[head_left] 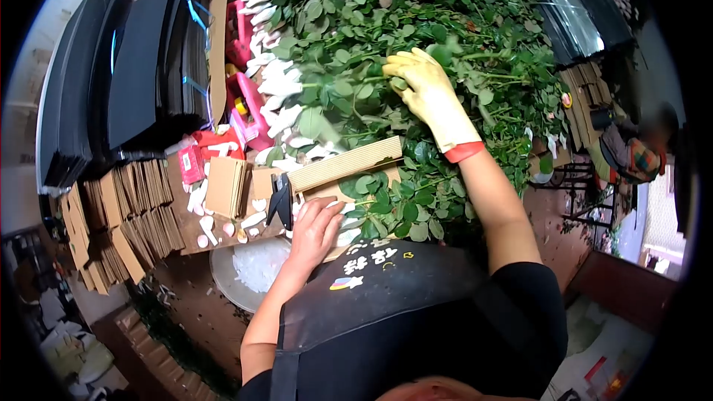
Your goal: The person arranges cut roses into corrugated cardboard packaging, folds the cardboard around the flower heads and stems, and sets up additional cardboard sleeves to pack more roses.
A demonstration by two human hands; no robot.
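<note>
My bare left hand (316, 229) lies at the table's front edge, its fingers stretched over white-sleeved flower heads beside a cardboard sheet. A few leafy stems (408, 206) lie on that cardboard, their leaves pointing right. My right hand (425, 87), in a yellow rubber glove, reaches over the big heap of leafy rose stems (490, 22). Its fingers curl around a leafy stem, partly hidden by leaves. Just left of the cardboard lie black-handled scissors (280, 204). A corrugated cardboard strip (345, 165) stands on edge between my hands.
White-sleeved flower heads (278, 78) line the heap's left side near pink plastic holders (249, 108). Folded cardboard (226, 186) and black sheet stacks (152, 59) stand left. Below the table edge is a bowl (230, 271) of white pieces. Another person (642, 156) is at far right.
</note>
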